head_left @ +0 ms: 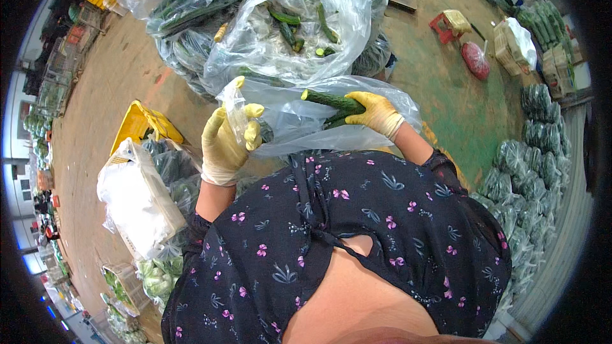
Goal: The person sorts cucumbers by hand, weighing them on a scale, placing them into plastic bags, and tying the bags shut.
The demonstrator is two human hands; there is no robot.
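Right hand (376, 114), yellow-gloved: fingers closed round the near end of a green cucumber (325, 100), cut-looking pale tip pointing left. More dark green shows just under it; can't tell if that's gripped too. Left hand (226, 143), also gloved: fingers spread and half curled, thumb apart, clear film (236, 111) between them; can't tell if it's pinched or just draped.

Held cucumber sits over a clear plastic bag (293, 139) lying between the two hands, in front of the torso. Just beyond: large open plastic bag (223, 57), a few loose cucumbers (284, 18) inside, some curved. More filled bags (185, 9) beside it, left and behind.

Farther out: yellow crate (135, 121) and pale crate (162, 226) on the left; bagged green produce (523, 178) piled right; red stool (440, 28) and red sack (475, 62) upper right on the floor (446, 105).
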